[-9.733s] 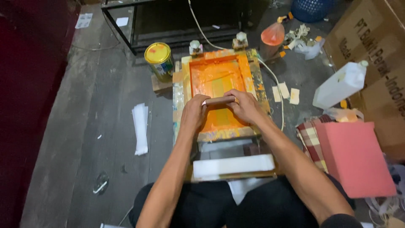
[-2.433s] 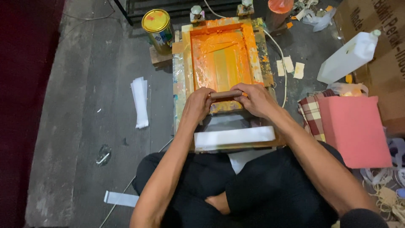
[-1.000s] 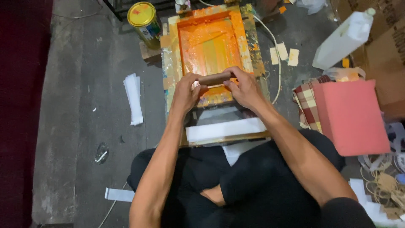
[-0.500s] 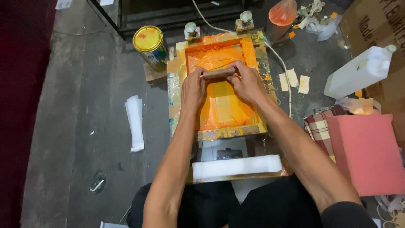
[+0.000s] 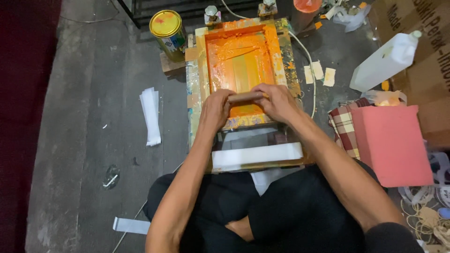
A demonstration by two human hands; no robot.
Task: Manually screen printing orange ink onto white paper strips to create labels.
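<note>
A wooden-framed printing screen point(image 5: 276, 51) lies on the floor in front of me, its mesh covered in orange ink point(image 5: 241, 68). Both hands grip a wooden-handled squeegee point(image 5: 245, 96) held across the near end of the screen. My left hand point(image 5: 216, 110) clasps its left end and my right hand point(image 5: 277, 102) its right end. A white strip point(image 5: 257, 155) lies across the board just below the screen, near my crossed legs.
A yellow-lidded tin point(image 5: 168, 33) stands at the screen's far left. A white jug point(image 5: 384, 61) and cardboard box point(image 5: 429, 51) are at right, with a pink block point(image 5: 391, 143) on checked cloth. White strips point(image 5: 151, 115) lie left on the concrete floor.
Over the last half second my hands have pulled the squeegee from the far end of the screen toward me, to its near end.
</note>
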